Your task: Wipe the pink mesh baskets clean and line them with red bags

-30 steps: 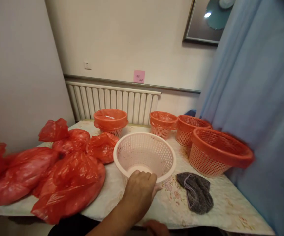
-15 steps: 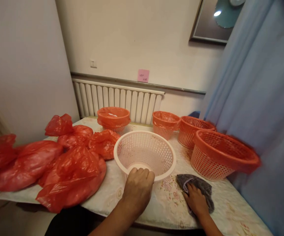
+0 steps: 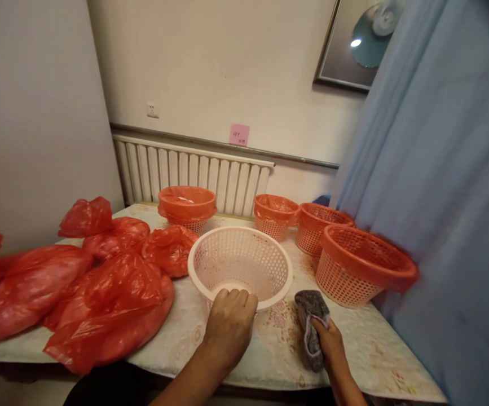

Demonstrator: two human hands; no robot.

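Observation:
In the head view, a pale pink plastic basket (image 3: 239, 259) with perforated walls stands on the table, some brown specks on its inner side. My left hand (image 3: 230, 321) is closed over its near rim. My right hand (image 3: 331, 341) grips a dark grey cloth (image 3: 313, 327) with a light purple edge, folded and lifted at the table's front right. The cloth is apart from the basket.
Tied red plastic bags (image 3: 113, 304) lie at the left. Several baskets lined with red bags stand behind and to the right, the nearest a large basket (image 3: 354, 270). A blue curtain (image 3: 430, 197) hangs at the right, a radiator (image 3: 193, 166) behind the table (image 3: 269, 361).
My right hand has gathered up the cloth, which lay spread flat under it, and now holds it folded. My left hand keeps its hold on the rim. The view has shifted slightly right.

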